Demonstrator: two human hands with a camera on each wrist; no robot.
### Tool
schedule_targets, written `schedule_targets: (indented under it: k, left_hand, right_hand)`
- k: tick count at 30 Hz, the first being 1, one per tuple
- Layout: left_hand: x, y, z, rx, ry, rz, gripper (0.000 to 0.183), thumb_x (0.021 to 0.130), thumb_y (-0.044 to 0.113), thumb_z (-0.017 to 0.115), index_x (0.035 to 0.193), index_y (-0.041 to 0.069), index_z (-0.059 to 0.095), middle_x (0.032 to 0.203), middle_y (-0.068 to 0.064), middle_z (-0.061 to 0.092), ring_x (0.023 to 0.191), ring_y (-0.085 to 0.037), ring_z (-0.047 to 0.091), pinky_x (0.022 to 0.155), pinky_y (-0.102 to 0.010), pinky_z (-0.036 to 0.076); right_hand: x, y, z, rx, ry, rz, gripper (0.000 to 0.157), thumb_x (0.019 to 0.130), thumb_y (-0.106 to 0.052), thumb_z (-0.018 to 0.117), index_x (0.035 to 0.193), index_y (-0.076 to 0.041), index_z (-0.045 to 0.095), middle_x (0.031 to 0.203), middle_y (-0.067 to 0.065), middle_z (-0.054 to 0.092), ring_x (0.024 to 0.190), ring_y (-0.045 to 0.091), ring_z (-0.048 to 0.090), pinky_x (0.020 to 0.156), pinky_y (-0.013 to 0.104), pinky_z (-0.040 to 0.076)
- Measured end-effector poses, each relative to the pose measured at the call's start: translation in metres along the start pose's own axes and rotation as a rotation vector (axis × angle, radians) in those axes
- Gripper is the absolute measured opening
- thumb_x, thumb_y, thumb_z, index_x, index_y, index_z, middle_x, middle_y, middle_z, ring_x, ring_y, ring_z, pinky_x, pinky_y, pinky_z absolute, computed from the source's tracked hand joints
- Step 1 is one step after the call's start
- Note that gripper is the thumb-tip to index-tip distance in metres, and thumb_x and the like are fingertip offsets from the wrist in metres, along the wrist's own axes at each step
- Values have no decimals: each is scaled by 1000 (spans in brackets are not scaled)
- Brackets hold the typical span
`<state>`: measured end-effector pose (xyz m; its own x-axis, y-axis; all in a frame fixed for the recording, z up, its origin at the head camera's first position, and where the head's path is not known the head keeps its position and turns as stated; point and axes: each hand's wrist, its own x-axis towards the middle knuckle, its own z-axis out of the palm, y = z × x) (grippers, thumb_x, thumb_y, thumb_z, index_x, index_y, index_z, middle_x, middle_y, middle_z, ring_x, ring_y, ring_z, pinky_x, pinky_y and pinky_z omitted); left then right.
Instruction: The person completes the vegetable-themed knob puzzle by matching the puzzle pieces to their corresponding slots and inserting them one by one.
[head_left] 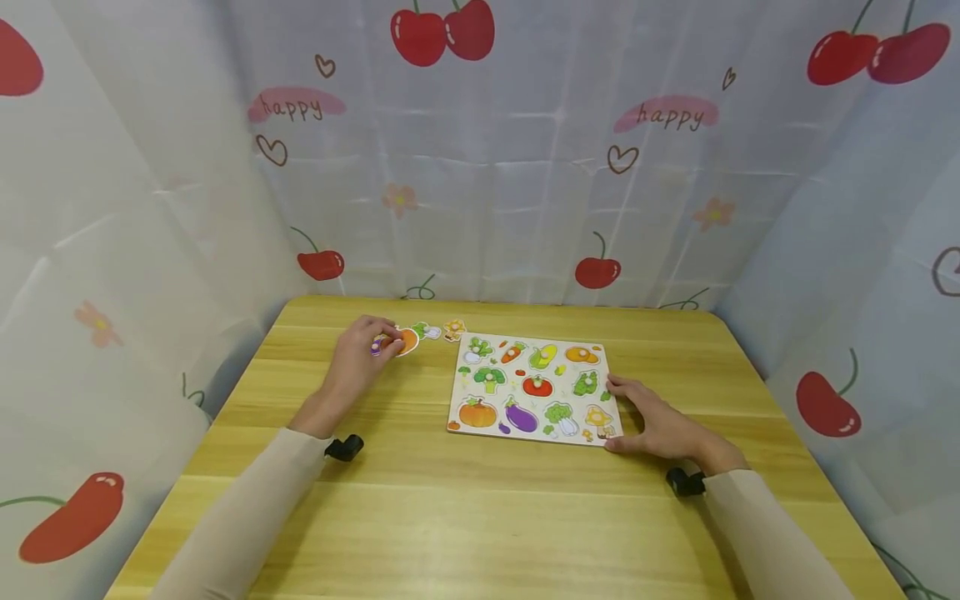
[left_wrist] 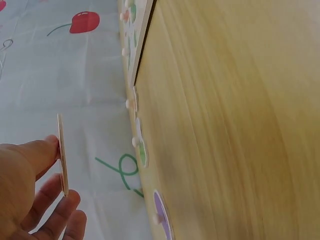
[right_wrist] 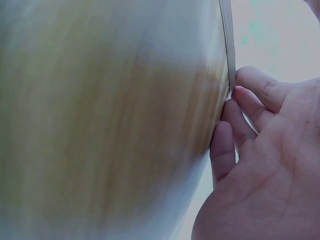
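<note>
My left hand pinches a flat orange puzzle piece between thumb and fingers, left of the board. Edge-on in the left wrist view, that piece is a thin wooden sheet. Close by lie a purple eggplant piece, partly hidden behind the hand in the head view, a leafy green-and-white piece and a mushroom piece. A wooden vegetable puzzle board lies on the table. At its right edge rests my right hand, fingertips on that edge and thumb at the near right corner.
The wooden table reaches back to a white curtain with cherry prints, which also closes off both sides. Small knobs stand up from the loose pieces, such as the pale knob on the leafy one. Each wrist wears a small black camera.
</note>
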<state>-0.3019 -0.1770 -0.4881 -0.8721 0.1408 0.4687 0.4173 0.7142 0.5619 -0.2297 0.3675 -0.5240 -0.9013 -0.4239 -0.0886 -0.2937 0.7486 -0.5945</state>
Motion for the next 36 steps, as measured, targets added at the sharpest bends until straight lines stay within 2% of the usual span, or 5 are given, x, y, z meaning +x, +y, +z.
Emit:
schedule_targets:
  k: [9, 14, 23, 30, 36]
  left_hand:
    - [-10, 13, 10, -7, -13, 79, 12, 102, 10, 91, 109, 2, 84, 131, -21, 79, 125, -43, 76, 109, -59, 66]
    - [-15, 21, 15, -15, -32, 98, 13, 102, 9, 91, 109, 3, 83, 129, -18, 79, 123, -41, 77, 111, -59, 65]
    - [-13, 33, 20, -35, -60, 130, 13, 101, 10, 92, 110, 5, 84, 126, -14, 79, 118, -36, 76, 104, -56, 66]
    - [-16, 41, 24, -40, -108, 132, 13, 102, 9, 92, 110, 5, 83, 133, -14, 79, 130, -37, 76, 116, -54, 64]
    - [-20, 47, 30, -43, -151, 156, 12, 102, 11, 92, 109, 6, 82, 134, -15, 79, 129, -36, 76, 112, -51, 66]
  right_hand:
    - [-3, 5, 3, 13, 6, -1, 112, 92, -49, 100, 175, 1, 43, 192, 22, 27, 176, 56, 23, 137, 84, 22]
    - [-3, 5, 5, 8, 5, -5, 112, 93, -50, 99, 175, 1, 43, 191, 23, 28, 175, 57, 25, 137, 84, 24]
    - [-1, 2, 1, -2, 10, -16, 112, 94, -49, 99, 176, 1, 42, 191, 23, 29, 175, 56, 26, 137, 83, 26]
    - [1, 4, 2, -3, 9, -2, 114, 94, -51, 98, 178, 0, 39, 191, 22, 29, 175, 55, 26, 137, 82, 26]
    - [0, 4, 2, -4, 12, -3, 115, 94, -52, 97, 178, -1, 39, 191, 21, 28, 174, 55, 27, 137, 83, 26]
